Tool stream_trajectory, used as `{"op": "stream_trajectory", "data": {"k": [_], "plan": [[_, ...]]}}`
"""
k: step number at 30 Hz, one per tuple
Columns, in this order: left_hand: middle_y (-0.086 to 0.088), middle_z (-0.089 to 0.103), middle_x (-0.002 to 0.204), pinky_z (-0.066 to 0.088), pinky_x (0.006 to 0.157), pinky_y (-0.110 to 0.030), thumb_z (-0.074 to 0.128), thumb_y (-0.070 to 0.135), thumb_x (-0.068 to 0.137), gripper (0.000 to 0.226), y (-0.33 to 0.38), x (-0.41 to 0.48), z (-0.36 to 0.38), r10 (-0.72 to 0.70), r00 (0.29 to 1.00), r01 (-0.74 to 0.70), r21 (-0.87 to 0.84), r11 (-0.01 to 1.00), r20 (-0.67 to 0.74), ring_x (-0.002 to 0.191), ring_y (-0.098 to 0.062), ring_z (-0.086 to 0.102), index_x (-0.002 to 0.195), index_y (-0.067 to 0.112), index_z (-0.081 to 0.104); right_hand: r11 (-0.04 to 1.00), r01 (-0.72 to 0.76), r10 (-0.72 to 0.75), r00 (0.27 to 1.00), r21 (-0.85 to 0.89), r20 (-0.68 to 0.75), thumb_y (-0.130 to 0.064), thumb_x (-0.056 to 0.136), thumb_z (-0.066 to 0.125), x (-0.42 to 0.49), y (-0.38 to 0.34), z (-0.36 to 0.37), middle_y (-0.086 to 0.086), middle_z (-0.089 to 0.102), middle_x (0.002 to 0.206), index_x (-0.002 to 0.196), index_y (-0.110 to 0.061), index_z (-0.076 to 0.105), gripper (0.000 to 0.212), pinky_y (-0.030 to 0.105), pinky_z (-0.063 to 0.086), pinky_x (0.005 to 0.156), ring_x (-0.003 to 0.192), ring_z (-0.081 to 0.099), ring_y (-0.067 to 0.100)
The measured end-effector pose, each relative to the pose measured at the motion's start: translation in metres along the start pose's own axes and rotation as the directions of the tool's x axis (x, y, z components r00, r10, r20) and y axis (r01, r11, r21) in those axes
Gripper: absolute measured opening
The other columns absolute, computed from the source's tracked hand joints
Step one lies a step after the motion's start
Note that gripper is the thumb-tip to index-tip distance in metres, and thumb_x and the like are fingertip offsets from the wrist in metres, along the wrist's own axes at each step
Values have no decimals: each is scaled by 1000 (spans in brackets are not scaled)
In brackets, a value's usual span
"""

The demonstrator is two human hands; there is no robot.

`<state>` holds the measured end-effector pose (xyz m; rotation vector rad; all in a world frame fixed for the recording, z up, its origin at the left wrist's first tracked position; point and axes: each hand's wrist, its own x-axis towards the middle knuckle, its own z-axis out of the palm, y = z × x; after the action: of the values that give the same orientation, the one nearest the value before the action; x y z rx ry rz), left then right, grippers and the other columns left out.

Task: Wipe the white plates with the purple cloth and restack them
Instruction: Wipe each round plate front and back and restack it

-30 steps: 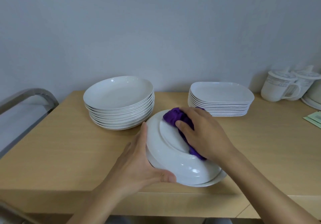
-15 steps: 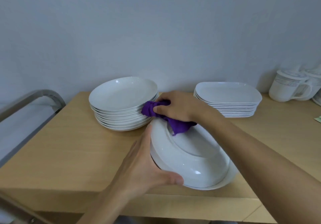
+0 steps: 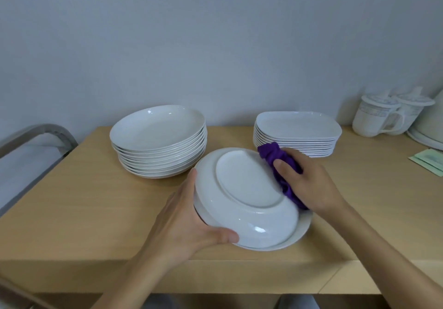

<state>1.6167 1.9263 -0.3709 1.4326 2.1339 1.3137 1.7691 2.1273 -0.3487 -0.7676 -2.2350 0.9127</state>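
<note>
Mostly under right hand [image 3: 309, 184], purple cloth [image 3: 275, 154] on upturned plate [image 3: 247, 184].

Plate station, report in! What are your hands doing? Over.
Left hand grips upturned plate. Right hand presses cloth on its right side. Nothing blocking.

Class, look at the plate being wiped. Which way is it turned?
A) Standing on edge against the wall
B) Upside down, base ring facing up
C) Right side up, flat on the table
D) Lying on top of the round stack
B: the plate shows its raised base ring on top, while the left hand grips its rim and the right hand presses the purple cloth against its right side.
</note>
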Motion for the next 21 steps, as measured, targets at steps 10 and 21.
{"op": "stream_trajectory", "data": {"k": [10, 21], "plan": [[44, 41, 137, 40, 100, -12, 88, 72, 30, 140, -12, 0, -2, -11, 997, 18, -94, 995, 75, 124, 19, 43, 145, 55, 9, 847, 443, -488, 867, -295, -102, -43, 91, 51, -91, -33, 54, 1, 58, 124, 126, -22, 55, 41, 28, 42, 98, 114, 55, 19], [44, 26, 146, 25, 116, -18, 89, 70, 31, 158, -23, 5, -22, -67, 976, 136, -341, 930, 206, 140, 16, 22, 127, 59, -35, 728, 344, -421, 907, -593, 9, -37, 76, 40, -22, -102, 91, 1, 63, 80, 85, -21, 65, 31, 32, 46, 62, 72, 58, 26]]}}
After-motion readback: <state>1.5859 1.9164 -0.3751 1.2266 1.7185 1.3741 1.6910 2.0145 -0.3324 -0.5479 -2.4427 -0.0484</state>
